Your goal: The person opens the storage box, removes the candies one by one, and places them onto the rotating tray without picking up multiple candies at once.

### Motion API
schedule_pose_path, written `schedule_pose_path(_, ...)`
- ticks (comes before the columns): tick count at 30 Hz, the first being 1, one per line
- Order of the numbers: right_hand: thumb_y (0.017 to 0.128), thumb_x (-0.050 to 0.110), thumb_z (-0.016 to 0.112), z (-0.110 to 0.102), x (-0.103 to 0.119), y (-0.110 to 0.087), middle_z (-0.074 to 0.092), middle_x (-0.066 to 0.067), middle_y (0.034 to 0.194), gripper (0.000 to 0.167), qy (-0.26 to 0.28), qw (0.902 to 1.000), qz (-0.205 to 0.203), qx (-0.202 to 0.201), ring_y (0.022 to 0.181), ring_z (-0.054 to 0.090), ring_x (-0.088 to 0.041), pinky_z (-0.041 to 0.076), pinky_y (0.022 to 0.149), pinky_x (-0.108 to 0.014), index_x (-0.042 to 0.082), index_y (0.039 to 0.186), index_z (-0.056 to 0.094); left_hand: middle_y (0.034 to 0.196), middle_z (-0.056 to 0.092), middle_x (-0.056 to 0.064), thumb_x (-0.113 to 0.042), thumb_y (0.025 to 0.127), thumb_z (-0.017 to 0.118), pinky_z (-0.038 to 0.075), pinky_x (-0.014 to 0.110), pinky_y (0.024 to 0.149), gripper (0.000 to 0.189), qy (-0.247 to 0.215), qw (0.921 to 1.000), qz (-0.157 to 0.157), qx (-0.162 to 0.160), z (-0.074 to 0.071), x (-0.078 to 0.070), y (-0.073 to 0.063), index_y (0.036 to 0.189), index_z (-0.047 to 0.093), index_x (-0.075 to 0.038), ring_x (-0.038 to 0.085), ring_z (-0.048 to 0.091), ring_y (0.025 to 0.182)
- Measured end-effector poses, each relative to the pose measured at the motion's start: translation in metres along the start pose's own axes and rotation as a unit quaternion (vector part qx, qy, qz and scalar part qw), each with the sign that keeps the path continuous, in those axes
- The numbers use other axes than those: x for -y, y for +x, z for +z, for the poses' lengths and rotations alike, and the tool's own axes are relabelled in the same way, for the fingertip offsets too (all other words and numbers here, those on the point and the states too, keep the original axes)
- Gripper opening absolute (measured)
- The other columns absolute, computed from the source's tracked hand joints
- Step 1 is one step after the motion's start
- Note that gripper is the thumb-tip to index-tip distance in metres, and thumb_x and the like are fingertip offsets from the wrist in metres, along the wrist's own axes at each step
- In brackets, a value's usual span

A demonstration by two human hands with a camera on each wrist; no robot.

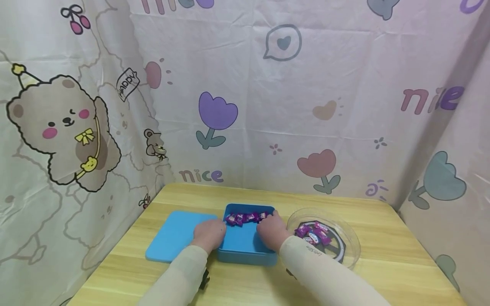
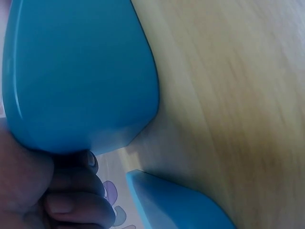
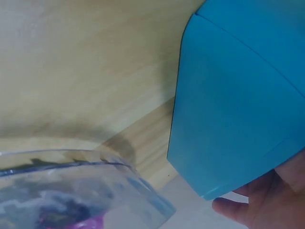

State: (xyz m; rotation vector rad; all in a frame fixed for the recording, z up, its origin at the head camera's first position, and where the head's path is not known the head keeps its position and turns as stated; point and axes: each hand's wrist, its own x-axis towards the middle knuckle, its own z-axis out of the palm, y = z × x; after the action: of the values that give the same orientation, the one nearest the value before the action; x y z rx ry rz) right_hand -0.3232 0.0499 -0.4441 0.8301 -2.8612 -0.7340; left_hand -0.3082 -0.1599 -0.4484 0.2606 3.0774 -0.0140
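White printed cloth (image 1: pixel 249 76) hangs behind & at both sides of the wood-look tabletop (image 1: pixel 390 246), which carries everything else. Widest item on it: clear round tray (image 1: pixel 353 238), R side, w/ the tray candies (image 1: pixel 322 236) lying inside; prob. that's the part left. Blue box (image 1: pixel 246 257) sits mid-tabletop, upright & open, partly filled, so I'd call it under half done: the box candies (image 1: pixel 250 217) make one row along its far end, nearer floor bare. Blue lid (image 1: pixel 172 236) lies flat just L of the box, off, so the box isn't closed yet. L hand (image 1: pixel 210 234) is at the box's L wall; per L wrist cam its fingers are curled, & the grip looks to be pinching the rim there. R hand (image 1: pixel 273 231) reaches over the R wall by the R end of the row; its inner fingertips are hidden, so can't tell whether that grip pinches a candy, the rim or nothing. Smallest stuff last: box pieces are purple-wrapped, approx. four visible, side by side, R end close to or under the hand; tray pieces are purple w/ some white & blue, loosely heaped & overlapping, exact no. unclear.
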Motion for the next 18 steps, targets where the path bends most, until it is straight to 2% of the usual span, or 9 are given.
schedule_pose_path(2,0.097,0.028,0.068,0.000,0.000,0.000,0.074,0.000,0.091,0.010,0.000,1.0000,-0.001,0.001,0.095,0.068,-0.023,0.040,0.108,-0.055,0.023,0.099,0.077,0.105,0.070,0.008,-0.009,0.100,0.060,0.057,0.056,0.073,0.016,0.001,1.0000,0.000,0.000,0.000,0.000,0.000,0.109,0.074,-0.012,0.026,0.064,0.093)
schedule_pose_path(7,0.098,0.028,0.067,0.001,-0.002,-0.001,0.074,0.000,0.095,0.013,0.018,0.9998,-0.008,-0.001,0.099,0.067,-0.025,0.040,0.107,-0.057,0.023,0.106,0.076,0.101,0.069,0.008,-0.010,0.100,0.061,0.058,0.056,0.073,0.014,0.003,1.0000,-0.002,0.005,-0.001,-0.001,0.000,0.106,0.074,-0.011,0.025,0.062,0.088)
schedule_pose_path(12,0.097,0.028,0.069,-0.001,-0.007,-0.001,0.074,-0.001,0.100,0.018,0.087,0.9955,-0.020,-0.031,0.103,0.065,-0.026,0.043,0.104,-0.058,0.022,0.113,0.074,0.096,0.068,0.007,-0.009,0.100,0.062,0.058,0.055,0.070,0.012,0.000,1.0000,-0.004,0.008,-0.001,-0.001,0.000,0.099,0.074,-0.010,0.022,0.058,0.080)
schedule_pose_path(15,0.095,0.029,0.071,-0.004,-0.013,0.001,0.071,0.003,0.091,0.011,0.136,0.9887,-0.026,-0.057,0.093,0.063,-0.022,0.048,0.098,-0.052,0.021,0.103,0.073,0.096,0.068,0.007,-0.009,0.100,0.062,0.058,0.054,0.070,0.012,0.001,1.0000,-0.004,0.009,-0.001,-0.001,0.000,0.099,0.073,-0.011,0.021,0.058,0.080)
schedule_pose_path(18,0.092,0.026,0.073,-0.008,-0.020,0.002,0.064,0.008,0.080,0.006,0.179,0.9806,-0.026,-0.075,0.080,0.055,-0.016,0.051,0.084,-0.041,0.023,0.092,0.068,0.098,0.068,0.008,-0.009,0.100,0.061,0.058,0.055,0.071,0.012,0.002,1.0000,0.000,0.006,-0.001,0.000,-0.001,0.101,0.073,-0.011,0.022,0.059,0.083)
